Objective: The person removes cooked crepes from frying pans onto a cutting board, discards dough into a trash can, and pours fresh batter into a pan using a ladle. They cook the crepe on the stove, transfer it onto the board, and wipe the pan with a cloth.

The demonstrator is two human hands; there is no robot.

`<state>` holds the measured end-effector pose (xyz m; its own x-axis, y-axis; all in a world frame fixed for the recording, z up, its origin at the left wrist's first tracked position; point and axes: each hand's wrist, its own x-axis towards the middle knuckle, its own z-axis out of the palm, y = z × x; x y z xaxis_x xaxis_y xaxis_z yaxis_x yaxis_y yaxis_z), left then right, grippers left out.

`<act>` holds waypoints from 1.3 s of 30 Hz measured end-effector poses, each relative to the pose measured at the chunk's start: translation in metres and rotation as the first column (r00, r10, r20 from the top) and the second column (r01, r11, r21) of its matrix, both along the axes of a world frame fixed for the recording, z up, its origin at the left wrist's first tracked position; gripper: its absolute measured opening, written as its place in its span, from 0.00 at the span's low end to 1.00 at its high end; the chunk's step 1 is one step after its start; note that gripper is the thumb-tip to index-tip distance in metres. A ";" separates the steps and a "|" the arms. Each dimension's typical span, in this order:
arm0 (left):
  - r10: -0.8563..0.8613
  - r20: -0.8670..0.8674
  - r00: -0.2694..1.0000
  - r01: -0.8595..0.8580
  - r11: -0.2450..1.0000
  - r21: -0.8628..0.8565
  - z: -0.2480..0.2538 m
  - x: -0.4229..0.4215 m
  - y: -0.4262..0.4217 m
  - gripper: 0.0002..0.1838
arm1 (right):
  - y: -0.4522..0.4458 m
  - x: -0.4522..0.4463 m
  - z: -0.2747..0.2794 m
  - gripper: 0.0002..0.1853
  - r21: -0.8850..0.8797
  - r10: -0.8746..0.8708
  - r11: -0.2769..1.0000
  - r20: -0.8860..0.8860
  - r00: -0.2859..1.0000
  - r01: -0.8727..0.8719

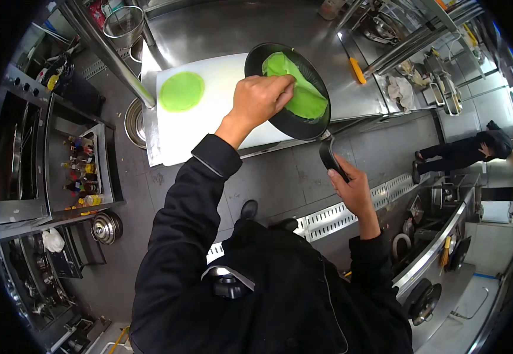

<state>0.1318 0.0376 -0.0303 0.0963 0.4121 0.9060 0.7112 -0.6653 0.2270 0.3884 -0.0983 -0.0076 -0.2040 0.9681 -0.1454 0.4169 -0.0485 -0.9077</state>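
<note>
My left hand (260,105) is closed over the pan, its fingertips pinching the edge of a thin green crepe (306,101). The crepe lies creased and partly folded in a black frying pan (255,59). With my right hand (354,186) I grip the pan's black handle (329,158), the pan tilted over the right end of a white cutting board (221,79). Another round green crepe (181,92) lies flat on the left part of that board.
The board rests on a steel counter (209,29). A knife with an orange handle (357,71) lies to the right, beside a crumpled cloth (401,91). Metal posts (106,50) rise at the counter's edge. Another person (475,147) stands far right. A stove counter (439,236) is at lower right.
</note>
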 end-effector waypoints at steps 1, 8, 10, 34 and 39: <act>-0.003 -0.015 1.000 0.003 1.000 -0.019 -0.002 -0.004 -0.002 0.05 | 0.000 0.000 -0.001 0.22 -0.001 0.000 1.000 0.000 1.000 0.000; 0.012 -0.073 0.997 -0.017 0.997 -0.069 -0.015 -0.017 -0.013 0.07 | 0.006 0.004 -0.007 0.22 0.033 0.026 0.999 0.017 1.000 -0.027; 0.031 -0.022 0.999 -0.034 0.986 -0.165 -0.020 -0.020 -0.019 0.07 | 0.007 0.003 -0.006 0.22 0.020 0.024 1.000 0.016 1.000 -0.024; -0.164 -0.218 0.962 0.138 0.982 -0.130 -0.014 -0.006 -0.027 0.10 | -0.009 -0.010 0.003 0.22 -0.154 0.049 0.986 -0.068 0.996 -0.059; -0.065 -0.137 0.988 0.036 0.979 -0.202 -0.021 -0.030 -0.033 0.09 | -0.011 -0.004 0.006 0.22 -0.137 0.056 0.989 -0.062 0.997 -0.064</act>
